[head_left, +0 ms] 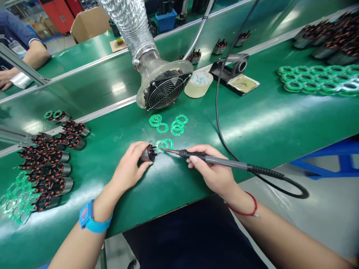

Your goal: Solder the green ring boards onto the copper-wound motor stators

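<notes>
A wound metal core and a soldering iron meet near the middle of the frame, one in each hand.
At center, the left hand (127,166) curls thumb and fingers around the core (147,153), parted only by its width, its pronged end facing right over the desk (179,186). Good work here probably calls for a firm, low grip on the core, fingertips well behind the prongs, and a light, steady approach with the hot tip, under the extractor fan (167,90) at upper center. Right of center, the right hand (213,168) is closed pen-style on the soldering iron (228,162), whose tip points left at the green rings (169,143); whether it touches them, I cannot tell.
</notes>
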`<action>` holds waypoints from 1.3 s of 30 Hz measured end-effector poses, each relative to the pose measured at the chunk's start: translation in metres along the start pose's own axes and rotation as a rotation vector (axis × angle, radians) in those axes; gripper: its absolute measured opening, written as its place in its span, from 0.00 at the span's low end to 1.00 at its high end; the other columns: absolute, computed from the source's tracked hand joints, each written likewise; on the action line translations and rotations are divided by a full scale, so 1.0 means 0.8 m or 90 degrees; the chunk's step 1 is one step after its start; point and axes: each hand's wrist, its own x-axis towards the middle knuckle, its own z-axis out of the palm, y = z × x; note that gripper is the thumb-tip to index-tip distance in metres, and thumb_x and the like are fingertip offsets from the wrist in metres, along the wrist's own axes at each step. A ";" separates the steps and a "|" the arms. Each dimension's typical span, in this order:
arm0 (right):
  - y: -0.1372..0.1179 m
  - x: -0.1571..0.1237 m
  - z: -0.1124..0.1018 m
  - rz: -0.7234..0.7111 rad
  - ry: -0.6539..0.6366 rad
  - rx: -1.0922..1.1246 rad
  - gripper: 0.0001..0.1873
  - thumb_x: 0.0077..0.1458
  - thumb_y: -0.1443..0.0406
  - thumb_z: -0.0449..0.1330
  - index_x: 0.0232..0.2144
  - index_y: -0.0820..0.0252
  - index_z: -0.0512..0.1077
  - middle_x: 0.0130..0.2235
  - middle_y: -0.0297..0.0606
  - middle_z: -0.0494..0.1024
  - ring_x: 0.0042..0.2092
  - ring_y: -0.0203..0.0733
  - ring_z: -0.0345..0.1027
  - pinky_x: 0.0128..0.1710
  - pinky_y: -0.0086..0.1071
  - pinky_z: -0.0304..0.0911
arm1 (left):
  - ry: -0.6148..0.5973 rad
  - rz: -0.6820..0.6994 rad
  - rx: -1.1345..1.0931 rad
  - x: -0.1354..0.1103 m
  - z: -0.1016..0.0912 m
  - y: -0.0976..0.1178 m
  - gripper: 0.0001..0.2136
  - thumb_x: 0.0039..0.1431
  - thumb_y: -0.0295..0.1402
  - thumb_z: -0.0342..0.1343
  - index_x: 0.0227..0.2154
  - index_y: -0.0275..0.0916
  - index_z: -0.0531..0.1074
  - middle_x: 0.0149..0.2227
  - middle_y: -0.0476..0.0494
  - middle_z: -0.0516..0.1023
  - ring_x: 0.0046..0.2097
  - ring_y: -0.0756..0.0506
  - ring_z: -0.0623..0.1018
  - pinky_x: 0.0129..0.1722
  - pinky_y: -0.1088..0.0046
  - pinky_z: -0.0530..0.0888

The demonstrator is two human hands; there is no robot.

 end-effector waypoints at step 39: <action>-0.009 0.000 0.001 -0.112 0.006 -0.118 0.09 0.56 0.64 0.58 0.41 0.55 0.72 0.40 0.39 0.79 0.41 0.44 0.75 0.42 0.39 0.70 | -0.034 0.034 0.085 0.004 -0.001 0.004 0.22 0.59 0.28 0.53 0.56 0.40 0.59 0.53 0.34 0.68 0.54 0.39 0.69 0.53 0.56 0.71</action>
